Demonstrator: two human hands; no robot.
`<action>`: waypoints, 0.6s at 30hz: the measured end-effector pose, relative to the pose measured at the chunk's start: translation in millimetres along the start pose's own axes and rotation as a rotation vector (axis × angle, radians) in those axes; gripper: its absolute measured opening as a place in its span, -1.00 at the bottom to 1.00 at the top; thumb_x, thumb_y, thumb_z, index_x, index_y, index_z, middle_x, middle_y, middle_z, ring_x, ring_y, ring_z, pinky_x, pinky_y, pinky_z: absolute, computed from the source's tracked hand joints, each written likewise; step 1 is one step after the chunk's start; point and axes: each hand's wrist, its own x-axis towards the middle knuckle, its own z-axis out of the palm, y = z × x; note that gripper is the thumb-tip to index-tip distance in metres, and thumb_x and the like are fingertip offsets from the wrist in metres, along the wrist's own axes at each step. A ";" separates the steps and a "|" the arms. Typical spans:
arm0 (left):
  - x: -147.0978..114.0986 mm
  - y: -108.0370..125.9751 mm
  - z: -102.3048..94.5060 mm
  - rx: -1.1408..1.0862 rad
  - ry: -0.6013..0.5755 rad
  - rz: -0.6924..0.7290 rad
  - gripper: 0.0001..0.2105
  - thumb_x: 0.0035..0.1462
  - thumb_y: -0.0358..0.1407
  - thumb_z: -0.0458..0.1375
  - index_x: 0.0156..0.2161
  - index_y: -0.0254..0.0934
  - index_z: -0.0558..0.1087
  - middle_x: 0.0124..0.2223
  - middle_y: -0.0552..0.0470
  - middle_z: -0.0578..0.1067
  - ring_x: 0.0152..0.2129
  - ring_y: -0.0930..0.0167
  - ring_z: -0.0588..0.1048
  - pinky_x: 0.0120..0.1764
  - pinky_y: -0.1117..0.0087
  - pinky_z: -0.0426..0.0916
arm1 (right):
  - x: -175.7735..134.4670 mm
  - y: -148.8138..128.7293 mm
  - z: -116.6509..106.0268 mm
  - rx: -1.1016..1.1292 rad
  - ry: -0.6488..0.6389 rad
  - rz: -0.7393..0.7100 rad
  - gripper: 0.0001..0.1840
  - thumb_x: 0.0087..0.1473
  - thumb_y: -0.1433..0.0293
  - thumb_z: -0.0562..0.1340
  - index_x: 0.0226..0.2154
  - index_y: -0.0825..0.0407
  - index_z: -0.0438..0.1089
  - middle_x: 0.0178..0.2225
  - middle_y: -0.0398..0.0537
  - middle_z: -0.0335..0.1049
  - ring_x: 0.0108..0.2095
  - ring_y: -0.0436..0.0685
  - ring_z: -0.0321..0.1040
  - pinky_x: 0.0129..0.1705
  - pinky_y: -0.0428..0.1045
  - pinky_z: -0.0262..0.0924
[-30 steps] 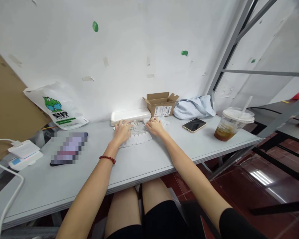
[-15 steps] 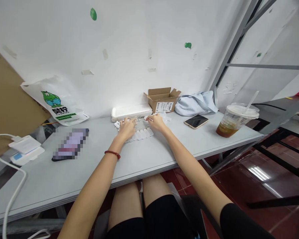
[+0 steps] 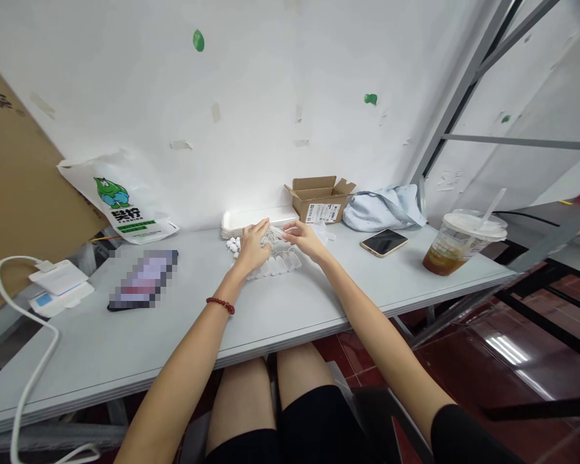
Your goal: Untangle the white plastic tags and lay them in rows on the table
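On the grey table, my left hand (image 3: 254,246) hovers over small pieces with its fingers stretched out and its thumb apart. Opposite it, my right hand (image 3: 303,239) pinches a small translucent white piece (image 3: 277,232), close to the left fingertips. Below both hands lies a row of translucent white tab-like pieces (image 3: 281,263), set side by side. A cluster of small white knobs (image 3: 232,244) is left of my left hand, which partly covers it. What the left fingertips touch cannot be made out.
Behind the hands are a stack of white trays (image 3: 229,225) and an open cardboard box (image 3: 319,196). To the right are a pale cloth bundle (image 3: 384,207), a phone (image 3: 385,242) and a cup of drink (image 3: 457,241). Leftward are a blurred-out phone (image 3: 145,280), a plastic bag (image 3: 130,193) and a white cable (image 3: 53,341).
My right hand has moved slightly left, bringing the translucent piece toward my left hand. My left fingers have straightened and lifted. The whole view has shifted a little.
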 end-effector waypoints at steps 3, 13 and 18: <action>-0.9 1.8 0.4 -0.030 0.000 0.028 -0.40 -0.07 -0.42 0.02 0.17 -0.26 0.32 0.22 -0.06 0.32 0.14 0.17 0.22 0.15 0.03 0.14 | -0.8 -2.4 1.3 0.026 0.025 0.031 -0.78 -0.10 0.34 0.26 -0.34 0.05 0.29 -0.45 -0.14 0.45 -0.42 0.00 0.32 -0.32 -0.07 0.17; -3.1 10.0 -1.3 -0.118 -0.022 0.064 -0.40 -0.07 -0.43 0.04 0.17 -0.28 0.31 0.23 -0.09 0.31 0.16 0.21 0.25 0.18 0.10 0.18 | 2.4 -1.8 0.5 0.071 0.175 0.119 -0.87 -0.11 0.45 0.26 -0.41 0.08 0.31 -0.46 -0.09 0.48 -0.43 0.00 0.36 -0.29 -0.07 0.20; -5.7 14.2 -0.6 -0.136 -0.040 0.057 -0.38 -0.04 -0.40 0.06 0.21 -0.28 0.24 0.25 -0.12 0.26 0.18 0.19 0.23 0.15 0.08 0.21 | 1.2 -3.8 1.1 0.102 0.097 0.136 -0.77 -0.08 0.46 0.24 -0.26 0.08 0.33 -0.44 -0.08 0.51 -0.42 0.02 0.42 -0.32 -0.07 0.22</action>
